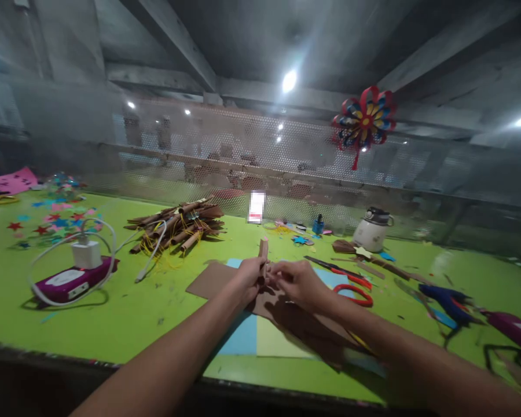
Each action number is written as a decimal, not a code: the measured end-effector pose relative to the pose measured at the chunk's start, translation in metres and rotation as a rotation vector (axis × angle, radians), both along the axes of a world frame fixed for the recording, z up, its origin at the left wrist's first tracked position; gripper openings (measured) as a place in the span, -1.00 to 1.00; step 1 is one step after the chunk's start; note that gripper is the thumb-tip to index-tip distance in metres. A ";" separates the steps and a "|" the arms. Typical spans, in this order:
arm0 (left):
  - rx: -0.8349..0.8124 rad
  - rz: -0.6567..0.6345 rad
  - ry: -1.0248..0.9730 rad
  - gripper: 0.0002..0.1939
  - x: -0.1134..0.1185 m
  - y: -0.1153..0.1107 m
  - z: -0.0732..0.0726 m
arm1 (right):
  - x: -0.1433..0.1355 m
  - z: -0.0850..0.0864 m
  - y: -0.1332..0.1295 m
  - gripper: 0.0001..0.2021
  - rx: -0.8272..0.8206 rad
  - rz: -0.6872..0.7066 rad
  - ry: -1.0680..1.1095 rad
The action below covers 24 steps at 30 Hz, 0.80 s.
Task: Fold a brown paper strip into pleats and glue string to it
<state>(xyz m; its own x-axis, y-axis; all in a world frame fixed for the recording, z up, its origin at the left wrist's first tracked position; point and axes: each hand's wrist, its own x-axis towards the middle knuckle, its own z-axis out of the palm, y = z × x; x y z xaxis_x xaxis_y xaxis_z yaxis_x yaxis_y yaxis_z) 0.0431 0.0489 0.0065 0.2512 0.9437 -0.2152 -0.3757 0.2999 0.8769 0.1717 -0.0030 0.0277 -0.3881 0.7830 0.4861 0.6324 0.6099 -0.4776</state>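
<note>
My left hand (249, 273) is closed around a rolled brown paper tube (264, 249), which stands nearly upright with its top end showing. Close against the tube's lower part, my right hand (299, 282) has its fingers bent in a pinch; whatever they hold is too small to make out. Beneath both hands lies brown paper (209, 279), partly hidden by my arms and in shadow. It rests on light blue and pale yellow sheets (241, 337). Scissors with red handles (356, 295) lie just right of my right hand.
On the green table (156, 347), a pile of brown paper rolls (182, 226) sits back left. A purple power strip (72, 284) with a white charger and cable is left. A glue gun (447, 301), a white jug (371, 229) and a propped, blurred-out bright screen (256, 207) also stand there.
</note>
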 end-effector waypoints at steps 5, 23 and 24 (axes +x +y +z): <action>0.063 0.167 0.170 -0.90 -0.013 0.005 0.010 | -0.013 0.003 -0.052 -0.84 0.012 -0.001 -0.197; 0.270 -0.261 0.168 -0.86 -0.006 -0.042 0.011 | 0.019 0.025 0.003 -0.85 0.017 -0.004 0.008; 0.266 -0.292 0.164 -0.86 -0.004 -0.042 0.009 | 0.022 0.022 0.005 -0.85 0.015 0.003 0.042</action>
